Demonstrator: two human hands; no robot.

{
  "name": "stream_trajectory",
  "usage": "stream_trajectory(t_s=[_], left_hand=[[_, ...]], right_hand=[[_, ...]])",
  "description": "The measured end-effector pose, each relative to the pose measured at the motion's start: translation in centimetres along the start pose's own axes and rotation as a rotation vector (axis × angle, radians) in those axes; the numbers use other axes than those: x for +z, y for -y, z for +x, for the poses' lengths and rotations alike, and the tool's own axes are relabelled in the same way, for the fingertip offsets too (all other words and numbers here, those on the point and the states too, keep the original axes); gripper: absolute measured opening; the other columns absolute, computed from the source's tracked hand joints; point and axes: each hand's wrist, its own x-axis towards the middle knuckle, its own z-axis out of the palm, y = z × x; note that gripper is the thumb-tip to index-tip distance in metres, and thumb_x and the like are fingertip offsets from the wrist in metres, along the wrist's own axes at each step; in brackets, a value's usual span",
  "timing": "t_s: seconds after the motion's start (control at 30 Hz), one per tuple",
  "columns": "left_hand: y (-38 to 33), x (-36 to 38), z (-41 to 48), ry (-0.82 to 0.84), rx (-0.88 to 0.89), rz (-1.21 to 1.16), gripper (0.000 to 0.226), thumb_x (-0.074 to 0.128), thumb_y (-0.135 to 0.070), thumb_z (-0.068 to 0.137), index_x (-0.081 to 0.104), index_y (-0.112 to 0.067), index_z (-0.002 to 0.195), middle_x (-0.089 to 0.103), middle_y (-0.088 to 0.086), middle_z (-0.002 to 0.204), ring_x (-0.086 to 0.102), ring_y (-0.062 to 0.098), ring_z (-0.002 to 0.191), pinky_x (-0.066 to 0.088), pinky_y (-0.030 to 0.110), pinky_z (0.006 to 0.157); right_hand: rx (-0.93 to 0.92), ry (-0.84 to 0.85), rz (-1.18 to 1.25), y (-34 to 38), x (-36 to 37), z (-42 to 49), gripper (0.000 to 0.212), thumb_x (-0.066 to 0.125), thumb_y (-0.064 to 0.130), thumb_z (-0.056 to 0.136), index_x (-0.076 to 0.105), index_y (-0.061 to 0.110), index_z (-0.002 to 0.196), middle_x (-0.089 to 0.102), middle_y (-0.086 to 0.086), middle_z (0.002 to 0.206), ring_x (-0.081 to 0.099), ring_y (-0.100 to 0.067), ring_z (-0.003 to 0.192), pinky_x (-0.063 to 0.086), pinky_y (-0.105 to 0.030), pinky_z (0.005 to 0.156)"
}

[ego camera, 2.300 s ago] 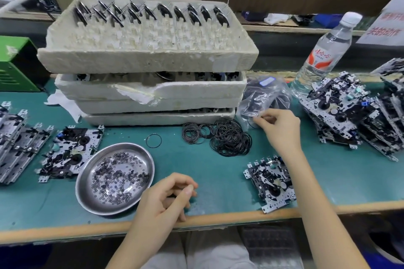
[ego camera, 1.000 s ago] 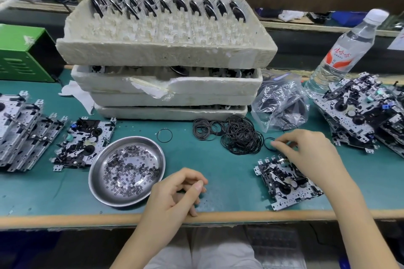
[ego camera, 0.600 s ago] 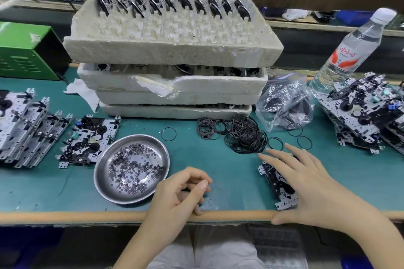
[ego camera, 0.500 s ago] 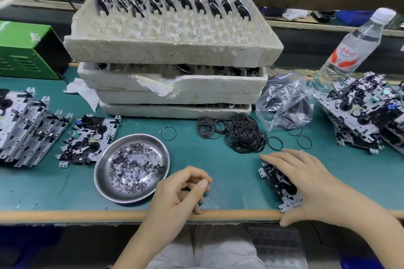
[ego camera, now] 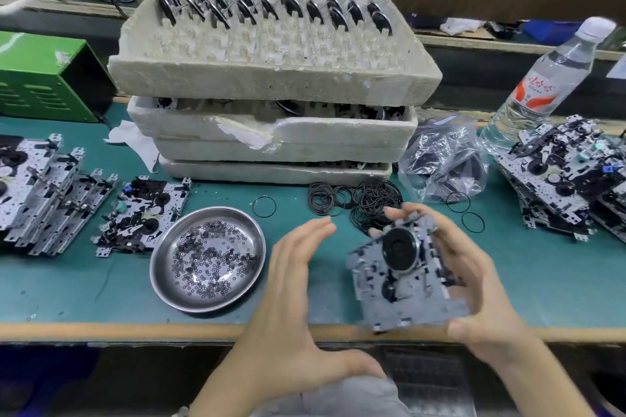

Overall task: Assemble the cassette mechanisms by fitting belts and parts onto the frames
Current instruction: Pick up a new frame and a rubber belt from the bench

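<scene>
My right hand (ego camera: pixel 474 284) grips a grey metal cassette mechanism frame (ego camera: pixel 403 274), lifted off the table and turned so its underside with a black flywheel faces me. Fingers curl over its far and right edges, and the thumb presses its near corner. My left hand (ego camera: pixel 291 294) hovers open just left of the frame, fingers straight, not touching it. A pile of black rubber belts (ego camera: pixel 359 203) lies on the green table (ego camera: pixel 84 284) behind the frame. Single belts (ego camera: pixel 264 206) lie loose nearby.
A steel dish of small washers (ego camera: pixel 206 257) sits left of my hands. Stacked foam trays with flywheels (ego camera: pixel 271 78) stand behind. Mechanism frames lie at far left (ego camera: pixel 37 193), by the dish (ego camera: pixel 142 217) and piled at right (ego camera: pixel 562 186). A plastic bag of parts (ego camera: pixel 443 162) and a water bottle (ego camera: pixel 542 78) stand at right.
My right hand closed on the frame lying on the table, lifted it and flipped it over. My left hand rose from the table edge and opened beside the frame.
</scene>
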Motion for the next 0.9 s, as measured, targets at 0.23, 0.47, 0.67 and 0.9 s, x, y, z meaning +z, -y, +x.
stream_trajectory(t_s=[0.23,0.47,0.67,0.9], left_hand=[[0.5,-0.7,1.5,0.197,0.029,0.247,0.118,0.077,-0.068,0.064,0.004,-0.045,0.154,0.036,-0.028,0.144,0.035,-0.006,0.134,0.032,0.036,0.115],[0.7,-2.2,3.1,0.381,0.01,0.744,0.115,0.053,-0.08,0.066,0.009,-0.027,0.159,0.045,-0.013,0.135,0.042,0.016,0.119,0.018,0.034,0.113],[0.7,-2.9,4.3,0.474,-0.015,0.682,0.115,0.058,-0.081,0.074,-0.013,-0.04,0.155,0.011,-0.021,0.154,0.008,0.005,0.138,0.0,0.024,0.117],[-0.8,-8.3,4.9,0.285,-0.074,0.468,0.072,0.037,-0.083,0.082,0.015,-0.058,0.146,0.026,-0.043,0.143,0.016,-0.02,0.135,0.011,0.0,0.105]], right_hand=[[0.06,0.082,-0.016,-2.2,0.7,-0.2,0.099,0.081,0.049,0.073,0.032,0.014,0.151,0.034,-0.007,0.157,0.028,-0.027,0.147,0.027,-0.036,0.117],[0.082,-0.424,-0.952,-2.7,-4.0,-1.6,0.034,0.074,0.035,0.085,0.069,0.027,0.117,0.068,0.006,0.112,0.059,-0.022,0.109,0.039,-0.021,0.1],[-0.035,-0.532,-1.579,-5.4,-4.2,0.8,0.006,0.078,0.008,0.082,0.077,0.008,0.088,0.069,-0.008,0.083,0.06,-0.037,0.079,0.046,-0.045,0.068],[-0.1,-0.671,-1.614,-6.9,-3.4,1.0,0.017,0.058,0.01,0.09,0.069,0.004,0.079,0.067,-0.01,0.074,0.062,-0.034,0.069,0.046,-0.042,0.065]])
